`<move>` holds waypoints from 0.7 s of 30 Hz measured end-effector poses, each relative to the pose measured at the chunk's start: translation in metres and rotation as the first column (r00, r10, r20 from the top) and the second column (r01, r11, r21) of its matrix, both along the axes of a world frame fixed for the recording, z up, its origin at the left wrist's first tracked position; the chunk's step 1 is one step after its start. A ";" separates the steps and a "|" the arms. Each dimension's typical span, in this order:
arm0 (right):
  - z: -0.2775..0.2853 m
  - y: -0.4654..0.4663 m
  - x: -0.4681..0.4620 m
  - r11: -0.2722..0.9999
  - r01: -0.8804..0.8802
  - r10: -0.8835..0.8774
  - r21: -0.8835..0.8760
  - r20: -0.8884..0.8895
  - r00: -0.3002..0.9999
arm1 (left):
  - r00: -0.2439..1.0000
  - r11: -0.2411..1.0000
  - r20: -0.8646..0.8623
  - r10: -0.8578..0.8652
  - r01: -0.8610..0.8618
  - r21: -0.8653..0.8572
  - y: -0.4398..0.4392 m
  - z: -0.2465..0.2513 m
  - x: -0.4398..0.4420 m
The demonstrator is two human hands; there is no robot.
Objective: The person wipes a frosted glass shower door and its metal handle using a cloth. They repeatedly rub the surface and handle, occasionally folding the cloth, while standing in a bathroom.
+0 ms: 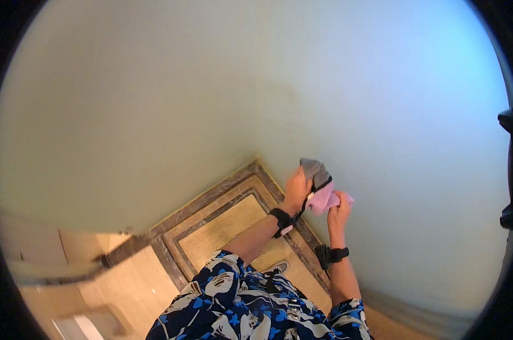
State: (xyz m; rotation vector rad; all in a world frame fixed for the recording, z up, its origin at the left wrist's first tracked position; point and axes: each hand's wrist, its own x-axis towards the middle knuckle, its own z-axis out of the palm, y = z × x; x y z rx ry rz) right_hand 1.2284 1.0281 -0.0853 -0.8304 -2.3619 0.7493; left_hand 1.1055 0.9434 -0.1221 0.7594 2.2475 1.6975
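Observation:
A limp fabric item with a grey part (314, 171), a pink part (322, 199) and a black band between them hangs between my two hands, in front of the pale wall. My left hand (297, 187) grips it at its left side, near the black band. On the right, my right hand (340, 206) pinches the pink cloth, whose end sticks out past the fingers. Whether this is one piece or two held together, I cannot tell. Both wrists wear black straps.
Pale walls (367, 127) meet in a corner just ahead. Below lies a tiled floor with a dark marble border (214, 199) and a ribbed beige panel (222, 225). One grey shoe (283, 266) shows under me. Dark fittings (508, 216) stand at the far right edge.

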 end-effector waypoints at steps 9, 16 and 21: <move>-0.099 -0.144 -0.262 0.704 -0.533 0.625 -0.470 0.053 0.779 | 0.925 0.988 0.356 0.131 -0.152 0.030 -0.240 -0.125 -0.172; -0.180 -0.144 -0.269 0.313 -0.702 0.916 -0.640 0.009 0.401 | 0.783 0.874 0.452 0.426 -0.486 0.019 -0.260 -0.180 -0.102; -0.214 -0.145 -0.292 0.044 -0.679 0.981 -0.732 -0.098 0.169 | 0.598 0.703 0.530 0.601 -0.711 0.006 -0.238 -0.186 -0.079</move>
